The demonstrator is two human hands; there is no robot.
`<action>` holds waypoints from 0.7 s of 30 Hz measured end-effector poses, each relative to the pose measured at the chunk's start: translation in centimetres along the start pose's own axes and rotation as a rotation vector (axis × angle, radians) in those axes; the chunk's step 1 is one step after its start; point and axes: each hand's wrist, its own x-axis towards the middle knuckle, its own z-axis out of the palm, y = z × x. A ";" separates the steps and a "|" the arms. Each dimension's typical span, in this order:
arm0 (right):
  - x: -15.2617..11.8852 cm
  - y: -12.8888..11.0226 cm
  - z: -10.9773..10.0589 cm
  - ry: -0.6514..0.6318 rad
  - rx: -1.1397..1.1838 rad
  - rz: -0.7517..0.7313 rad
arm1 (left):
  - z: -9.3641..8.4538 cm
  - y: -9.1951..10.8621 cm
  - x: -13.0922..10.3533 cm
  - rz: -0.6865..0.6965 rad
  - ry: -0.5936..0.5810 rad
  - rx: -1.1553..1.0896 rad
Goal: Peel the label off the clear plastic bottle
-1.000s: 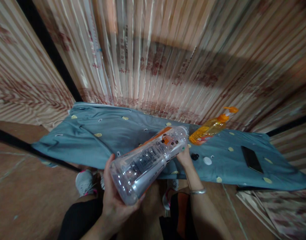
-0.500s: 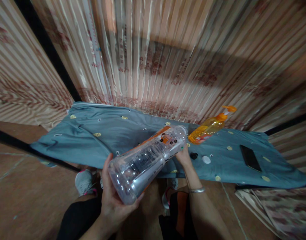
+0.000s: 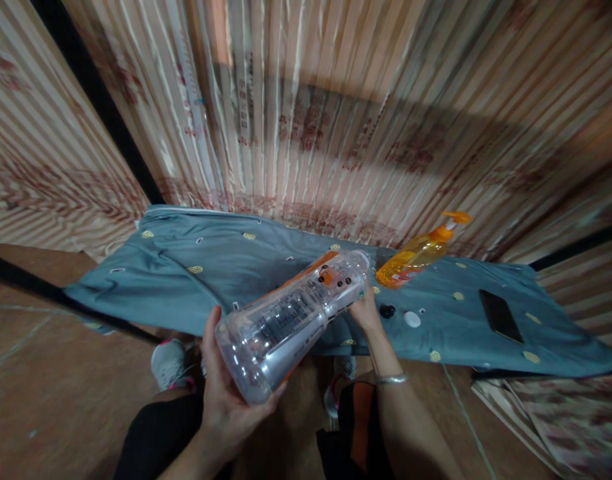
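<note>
A large clear plastic bottle point(image 3: 286, 327) with an orange and white label lies tilted across both my hands, its mouth toward the upper right. My left hand point(image 3: 231, 393) cups its base, thumb and fingers on either side. Near the neck, my right hand point(image 3: 363, 310) grips the bottle from beneath; most of its fingers are hidden behind it. Just right of the neck stands a pump bottle point(image 3: 411, 261) of yellow-orange liquid with an orange pump head. A small black object point(image 3: 387, 311) and a white round cap point(image 3: 412, 319) lie beside my right hand.
A blue-grey cloth with yellow prints covers the narrow table point(image 3: 151, 267). A dark phone point(image 3: 501, 315) lies at its right. Behind hangs a striped curtain point(image 3: 326, 133). Black poles point(image 3: 101, 100) frame the table. My shoes point(image 3: 170, 365) and legs are below its front edge.
The clear bottle has shifted very slightly to the left in my hands. Both hands keep their hold, and the other things stay where they were.
</note>
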 end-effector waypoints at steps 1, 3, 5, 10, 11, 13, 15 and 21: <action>0.0 0.2 0.0 0.003 -0.001 -0.001 | 0.0 0.1 0.0 -0.001 0.005 -0.003; 0.0 0.5 0.0 0.005 -0.003 0.002 | 0.1 0.2 0.0 -0.006 0.009 -0.006; 0.0 0.7 0.0 0.000 0.001 0.006 | 0.1 0.4 0.0 0.004 0.007 0.000; 0.0 0.5 -0.1 -0.013 0.014 0.005 | -0.1 0.3 0.2 0.065 0.002 0.050; 0.0 0.5 -0.1 -0.009 0.009 0.009 | -0.2 0.2 0.2 0.083 0.005 0.070; 0.0 0.6 -0.1 -0.003 -0.012 0.012 | -0.3 0.1 0.4 0.115 0.009 0.106; 0.0 0.7 -0.1 -0.002 -0.027 0.006 | -0.4 0.1 0.6 0.122 0.012 0.105; 0.0 0.9 -0.1 -0.020 -0.013 0.018 | -0.4 -0.5 0.6 0.069 -0.042 0.064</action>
